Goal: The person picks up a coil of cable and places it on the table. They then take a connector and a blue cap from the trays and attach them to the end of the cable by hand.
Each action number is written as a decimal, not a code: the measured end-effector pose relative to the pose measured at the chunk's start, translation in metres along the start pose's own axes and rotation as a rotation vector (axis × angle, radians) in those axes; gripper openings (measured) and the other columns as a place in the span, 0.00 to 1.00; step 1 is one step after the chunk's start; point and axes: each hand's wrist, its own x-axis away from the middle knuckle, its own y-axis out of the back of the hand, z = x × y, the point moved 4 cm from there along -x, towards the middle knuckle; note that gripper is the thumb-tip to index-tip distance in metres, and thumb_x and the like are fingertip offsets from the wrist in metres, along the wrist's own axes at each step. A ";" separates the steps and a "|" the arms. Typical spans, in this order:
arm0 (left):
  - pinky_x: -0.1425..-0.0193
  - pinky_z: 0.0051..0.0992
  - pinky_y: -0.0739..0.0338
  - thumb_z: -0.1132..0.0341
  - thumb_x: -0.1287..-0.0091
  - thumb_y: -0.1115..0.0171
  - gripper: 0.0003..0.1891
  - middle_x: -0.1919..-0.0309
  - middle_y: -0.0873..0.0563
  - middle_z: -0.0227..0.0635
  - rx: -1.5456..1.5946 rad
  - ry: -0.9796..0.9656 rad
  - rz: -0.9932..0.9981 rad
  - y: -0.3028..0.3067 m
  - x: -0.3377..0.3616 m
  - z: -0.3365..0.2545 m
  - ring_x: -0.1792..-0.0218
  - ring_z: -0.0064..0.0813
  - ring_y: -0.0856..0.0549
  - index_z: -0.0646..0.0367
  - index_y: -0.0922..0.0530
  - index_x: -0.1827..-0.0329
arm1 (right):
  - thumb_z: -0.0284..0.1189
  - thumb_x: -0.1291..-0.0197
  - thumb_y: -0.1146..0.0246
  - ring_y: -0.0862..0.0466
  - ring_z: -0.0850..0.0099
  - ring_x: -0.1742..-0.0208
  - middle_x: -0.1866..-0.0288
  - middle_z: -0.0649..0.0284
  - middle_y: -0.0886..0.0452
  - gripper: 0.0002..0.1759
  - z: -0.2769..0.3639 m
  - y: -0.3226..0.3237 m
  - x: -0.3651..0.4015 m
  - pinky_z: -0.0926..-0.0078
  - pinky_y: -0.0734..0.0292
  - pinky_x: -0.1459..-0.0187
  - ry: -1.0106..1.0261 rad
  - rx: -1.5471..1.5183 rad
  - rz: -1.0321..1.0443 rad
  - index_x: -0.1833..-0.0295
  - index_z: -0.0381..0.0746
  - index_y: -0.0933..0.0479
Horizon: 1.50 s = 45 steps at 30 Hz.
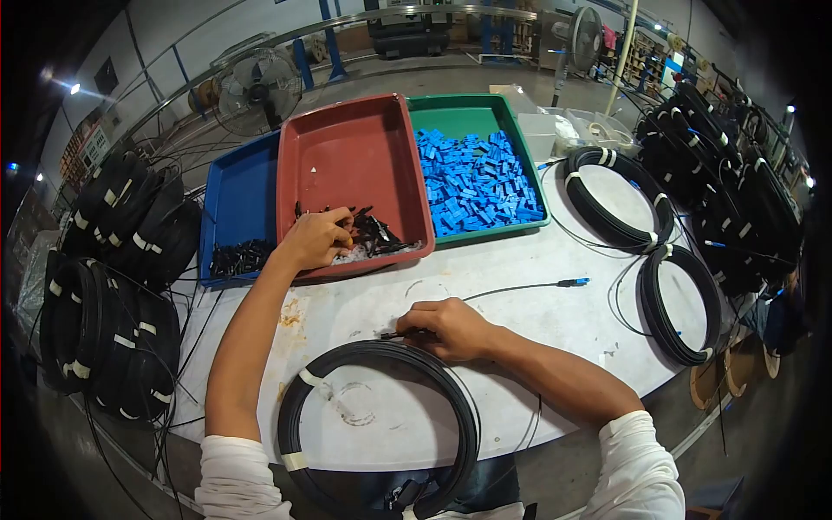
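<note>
My left hand (321, 238) reaches into the red tray (347, 147), fingers curled down among small black parts (374, 236) in its near end. Whatever those fingertips pinch is hidden. Over the table my right hand (446, 329) is closed on a black cable, whose dark end (392, 335) pokes out left of the fingers. Just below that hand lies a coil of black cable (290, 416), bound with whitish tape and overhanging the table's near edge. Beyond the right hand, a thin black cable runs right to a blue-tipped connector (574, 282).
A blue tray (241, 186) with black parts adjoins the red one on the left. Right of it, a green tray (464, 108) holds many blue pieces (477, 186). Taped cable coils (680, 303) lie at the table's right; stacked coils (95, 338) crowd the left side.
</note>
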 end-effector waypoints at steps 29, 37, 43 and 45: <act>0.53 0.36 0.18 0.74 0.45 0.28 0.05 0.52 0.15 0.30 0.109 -0.004 -0.046 -0.005 0.000 0.000 0.57 0.37 0.13 0.59 0.13 0.66 | 0.27 0.42 0.32 0.15 0.53 0.58 0.57 0.55 0.15 0.13 0.000 -0.003 0.000 0.59 0.19 0.56 -0.029 -0.010 0.024 0.51 0.39 0.18; 0.52 0.33 0.18 0.80 0.51 0.30 0.08 0.61 0.12 0.39 0.227 0.072 -0.117 -0.007 0.007 0.009 0.60 0.39 0.12 0.63 0.13 0.67 | 0.27 0.41 0.32 0.14 0.54 0.60 0.58 0.56 0.15 0.13 -0.002 -0.005 -0.001 0.61 0.18 0.58 0.020 0.019 0.023 0.49 0.39 0.19; 0.56 0.35 0.19 0.80 0.49 0.32 0.12 0.60 0.12 0.31 0.244 0.013 -0.103 -0.008 0.007 0.003 0.61 0.35 0.13 0.53 0.09 0.64 | 0.25 0.40 0.32 0.13 0.56 0.62 0.59 0.56 0.15 0.13 -0.003 -0.005 -0.001 0.64 0.17 0.60 0.053 0.029 -0.007 0.49 0.39 0.19; 0.57 0.34 0.19 0.80 0.49 0.32 0.14 0.60 0.13 0.29 0.143 -0.055 -0.071 -0.005 0.006 -0.002 0.61 0.33 0.13 0.50 0.09 0.63 | 0.25 0.40 0.32 0.13 0.57 0.62 0.59 0.56 0.15 0.13 -0.002 -0.006 -0.001 0.64 0.17 0.61 0.046 0.016 -0.012 0.49 0.39 0.19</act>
